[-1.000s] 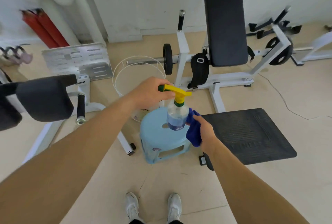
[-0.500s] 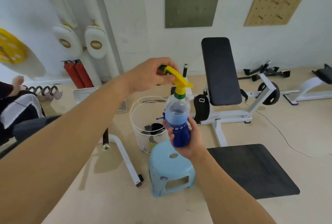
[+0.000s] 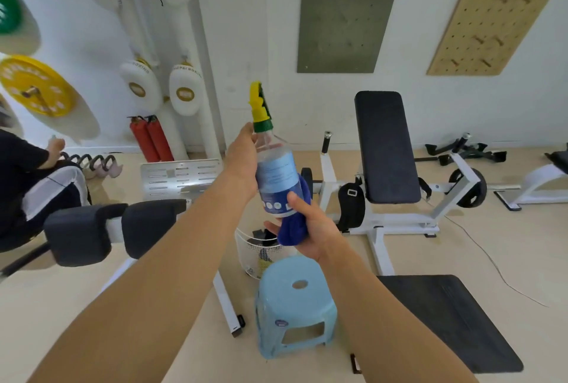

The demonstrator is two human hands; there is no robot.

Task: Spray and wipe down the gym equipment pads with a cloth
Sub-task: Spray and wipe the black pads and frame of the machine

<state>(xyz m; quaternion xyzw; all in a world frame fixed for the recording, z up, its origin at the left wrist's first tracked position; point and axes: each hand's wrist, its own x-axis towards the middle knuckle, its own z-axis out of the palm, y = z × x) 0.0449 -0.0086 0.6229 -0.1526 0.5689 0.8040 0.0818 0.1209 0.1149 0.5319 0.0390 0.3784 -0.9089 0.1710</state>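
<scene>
Mid-gym, I hold the spray bottle nearly upright above the blue stool, my left grip wrapped round its shoulder just under the green collar and my right grip clamped on its base together with the blue cloth. The tall black back pad stands ahead to the right, nearer my right grip, while the roller pads lie low beside my left forearm. The yellow trigger sits above both grips, untouched, so one must climb to it before spraying.

Blue-labelled spray bottle, yellow-and-green head; dark blue cloth; pale blue stool; black bench pad.
</scene>
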